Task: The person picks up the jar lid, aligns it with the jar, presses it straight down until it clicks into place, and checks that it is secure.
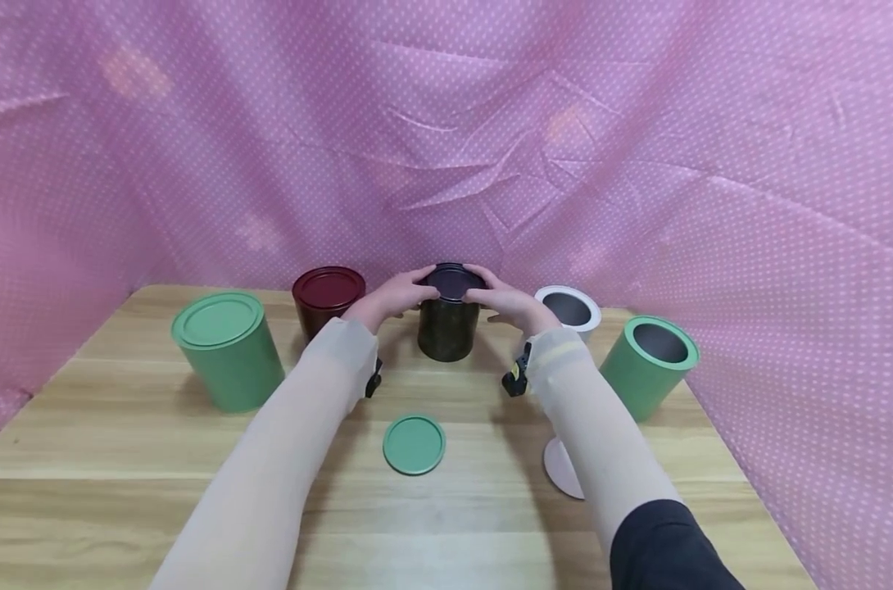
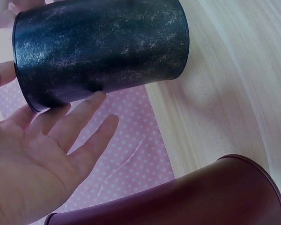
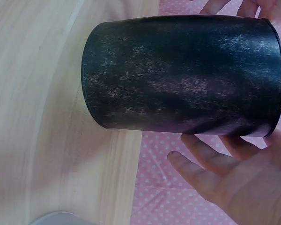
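The black can (image 1: 447, 326) stands upright toward the back of the desk (image 1: 122, 459), near the middle, with a dark lid (image 1: 452, 281) on its top. Both hands sit at that top rim: the left hand (image 1: 391, 297) on its left side, the right hand (image 1: 507, 302) on its right, fingers bent over the lid's edge. From the head view the fingertips at the far side of the lid are hidden, so how firmly the lid sits cannot be told. In the left wrist view the left hand (image 2: 35, 159) shows an open palm with fairly straight fingers touching the can (image 2: 100, 49) near its rim; the thumb is cut off at the frame edge. The right wrist view shows the right hand (image 3: 239, 173) likewise, with fingers spread below the can (image 3: 182, 75) and more fingertips peeking over the rim at the top edge.

A dark red can (image 1: 327, 300) with its lid on stands just left of the black one, partly covered by the left wrist. Further left is a closed green can (image 1: 228, 351). To the right stand an open white can (image 1: 568, 310) and an open green can (image 1: 649, 365). A green lid (image 1: 414, 443) lies flat in front, between the forearms. A white lid (image 1: 560, 471) lies half hidden under the right forearm. Pink dotted cloth (image 1: 446, 123) hangs behind and around.
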Available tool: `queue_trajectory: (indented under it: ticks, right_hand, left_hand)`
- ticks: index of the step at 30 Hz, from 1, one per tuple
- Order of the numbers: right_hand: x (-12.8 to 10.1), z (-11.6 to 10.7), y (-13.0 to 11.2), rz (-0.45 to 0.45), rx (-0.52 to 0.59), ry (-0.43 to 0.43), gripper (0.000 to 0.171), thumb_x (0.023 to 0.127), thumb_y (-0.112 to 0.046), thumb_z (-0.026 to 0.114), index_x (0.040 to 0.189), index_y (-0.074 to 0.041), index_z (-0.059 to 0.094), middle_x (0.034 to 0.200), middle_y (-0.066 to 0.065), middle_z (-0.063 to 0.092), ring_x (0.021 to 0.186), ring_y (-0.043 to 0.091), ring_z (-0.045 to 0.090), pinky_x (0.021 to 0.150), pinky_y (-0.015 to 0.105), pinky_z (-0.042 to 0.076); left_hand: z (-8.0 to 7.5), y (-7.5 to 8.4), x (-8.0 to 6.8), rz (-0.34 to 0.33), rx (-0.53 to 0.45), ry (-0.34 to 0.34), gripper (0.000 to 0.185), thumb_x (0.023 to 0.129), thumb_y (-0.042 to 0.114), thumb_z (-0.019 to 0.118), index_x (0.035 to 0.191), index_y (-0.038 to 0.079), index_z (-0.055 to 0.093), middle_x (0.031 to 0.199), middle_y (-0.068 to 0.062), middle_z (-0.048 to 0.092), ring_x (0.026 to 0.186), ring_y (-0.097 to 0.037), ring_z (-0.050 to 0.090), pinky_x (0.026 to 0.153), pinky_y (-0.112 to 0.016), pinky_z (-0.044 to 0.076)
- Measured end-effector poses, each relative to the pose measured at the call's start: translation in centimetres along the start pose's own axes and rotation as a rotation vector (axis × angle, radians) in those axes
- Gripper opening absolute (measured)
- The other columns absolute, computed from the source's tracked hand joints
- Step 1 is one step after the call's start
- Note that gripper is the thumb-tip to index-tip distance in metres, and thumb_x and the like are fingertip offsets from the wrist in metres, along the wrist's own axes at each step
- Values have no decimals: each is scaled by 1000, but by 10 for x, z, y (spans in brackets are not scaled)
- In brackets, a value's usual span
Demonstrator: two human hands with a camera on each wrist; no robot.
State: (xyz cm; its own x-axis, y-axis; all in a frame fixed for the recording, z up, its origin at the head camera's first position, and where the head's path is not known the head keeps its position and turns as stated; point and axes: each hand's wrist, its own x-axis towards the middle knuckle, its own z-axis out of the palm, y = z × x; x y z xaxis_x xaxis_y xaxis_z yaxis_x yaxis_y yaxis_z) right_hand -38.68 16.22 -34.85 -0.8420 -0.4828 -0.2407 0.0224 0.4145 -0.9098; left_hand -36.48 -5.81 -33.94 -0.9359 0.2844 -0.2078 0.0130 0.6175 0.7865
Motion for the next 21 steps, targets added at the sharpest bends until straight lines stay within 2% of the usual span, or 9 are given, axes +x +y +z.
queue_trajectory:
  ticks: [4,8,14,17,21]
  right_hand:
    - [1,-2,-2,15,-28,10,74,89,-26,56,154,-28,19,160,12,17,146,35,20,114,64,20]
    - [4,-6,-7,36,-124,27,76,88,-25,59,154,-25,22,160,9,19,144,32,24,113,60,24]
    - [3,-6,-20,22,-239,64,75,86,-23,61,153,-18,27,157,11,27,141,30,30,115,53,27]
    - [1,-2,-24,-4,-234,88,74,86,-18,61,152,-12,29,154,14,33,140,28,33,117,45,26]
    - [-4,-1,-26,-33,-226,134,72,88,-17,61,151,-8,28,151,17,38,139,29,37,117,41,29]
  left_hand:
    - [1,0,1,4,16,1,67,96,35,49,156,26,20,158,-14,28,132,-34,44,102,-58,42]
    - [-1,3,0,19,58,-14,68,95,34,49,156,23,20,155,-16,33,128,-36,48,101,-57,42]
    - [-8,9,-2,76,175,-23,70,95,33,50,155,13,21,156,-17,30,141,-34,33,114,-50,30]
    - [-12,12,-3,104,234,-10,70,94,30,53,154,6,24,156,-19,30,145,-33,28,119,-44,24]
    - [-13,16,0,157,277,4,70,95,28,55,152,1,25,154,-21,32,144,-33,29,119,-42,25]
